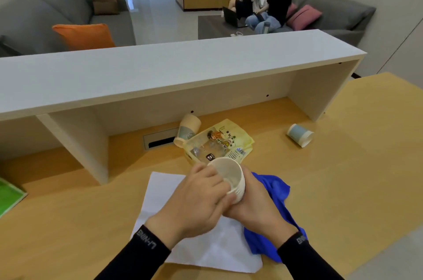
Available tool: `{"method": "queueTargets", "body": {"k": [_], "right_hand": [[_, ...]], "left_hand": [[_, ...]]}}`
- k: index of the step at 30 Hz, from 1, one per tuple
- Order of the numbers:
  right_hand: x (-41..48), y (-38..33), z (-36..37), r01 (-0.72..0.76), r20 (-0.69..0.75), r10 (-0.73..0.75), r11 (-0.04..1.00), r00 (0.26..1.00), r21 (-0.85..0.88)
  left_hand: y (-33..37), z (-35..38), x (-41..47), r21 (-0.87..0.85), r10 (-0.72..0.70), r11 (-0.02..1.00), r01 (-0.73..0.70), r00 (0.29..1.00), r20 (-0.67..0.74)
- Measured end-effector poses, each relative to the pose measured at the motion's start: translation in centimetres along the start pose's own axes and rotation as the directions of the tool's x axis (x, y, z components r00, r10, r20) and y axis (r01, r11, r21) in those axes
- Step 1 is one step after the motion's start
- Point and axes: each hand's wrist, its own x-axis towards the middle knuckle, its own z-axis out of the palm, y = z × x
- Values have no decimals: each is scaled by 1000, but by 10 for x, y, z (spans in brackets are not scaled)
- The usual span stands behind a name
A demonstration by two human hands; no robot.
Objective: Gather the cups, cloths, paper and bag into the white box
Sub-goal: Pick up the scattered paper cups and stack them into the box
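We see both hands meeting on a ribbed white paper cup above the wooden surface. The right hand wraps its fingers around the cup's side; the left hand lays its fingers over the rim. Under them lie a white sheet of paper and a crumpled blue cloth. Beyond sit a yellow printed plastic bag, a tipped beige paper cup touching it, and, well apart, a tipped pale blue paper cup

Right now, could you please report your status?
Both hands on white cup. Two cups, bag, paper, blue cloth ungathered. Box unseen.
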Motion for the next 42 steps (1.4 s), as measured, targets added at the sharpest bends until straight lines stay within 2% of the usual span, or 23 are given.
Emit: {"method": "queueTargets", "body": {"k": [2,4,5,7,9,11,12,13,15,18,21,23,25,26,28,30,33,35,37,39,42], "right_hand": [[7,2,4,-9,-15,9,1000,1000,20],[18,7,6,-35,-51,38,998,998,55],[23,11,6,-35,-60,39,997,997,67],[34,19,4,-38,-73,43,997,996,69],[43,26,1,-54,-66,59,996,996,72],[49,30,-5,-56,-46,60,995,997,84],[51,31,-7,-64,-41,69,993,997,96],[53,31,-11,-74,-37,78,991,996,110],[55,32,-18,-89,-36,94,987,995,131],[56,36,-28,-130,-33,136,982,990,138],[54,39,-37,-160,-22,164,978,986,132],[53,42,-40,-179,-14,182,975,983,130],[54,43,-41,-184,-17,188,975,982,125],[56,43,-41,-185,-21,189,975,982,123],[58,44,-40,-186,-21,190,976,982,113],[61,42,-40,-180,-16,182,978,983,110],[64,38,-38,-164,7,164,982,986,93],[64,34,-35,-144,20,143,987,990,68],[63,29,-35,-125,24,124,991,992,48],[61,26,-37,-112,35,111,994,993,16],[54,27,-45,-96,52,97,995,994,-24]], "left_hand": [[-3,5,5,19,-4,1000,3,1000,16],[-7,9,7,-72,-29,997,29,1000,-2],[-10,10,6,-141,-64,988,55,996,-61],[-26,14,4,-244,-223,956,165,947,-231],[-53,21,9,-286,-512,852,438,811,-284],[-90,32,22,-350,-803,587,730,581,-135],[-109,37,31,-338,-884,454,824,465,-51],[-126,41,40,-282,-916,384,879,401,1],[-159,50,60,-181,-920,347,920,371,123],[-198,67,91,-237,-896,269,934,333,294],[-221,86,111,-228,-876,309,923,370,309],[-222,90,114,-200,-832,353,914,404,380],[-217,85,112,-110,-771,441,891,439,462],[-213,79,109,-66,-761,497,865,472,445],[-197,63,105,-87,-799,532,843,533,277],[-168,42,94,-265,-829,527,807,557,45],[-107,8,75,-556,-749,618,556,630,-204],[-68,-8,71,-698,-658,629,343,712,-243],[-37,-13,72,-736,-567,637,231,787,-244],[-17,-10,76,-709,-510,666,229,834,-210],[-4,-1,79,-678,-489,684,268,859,-153]]}}
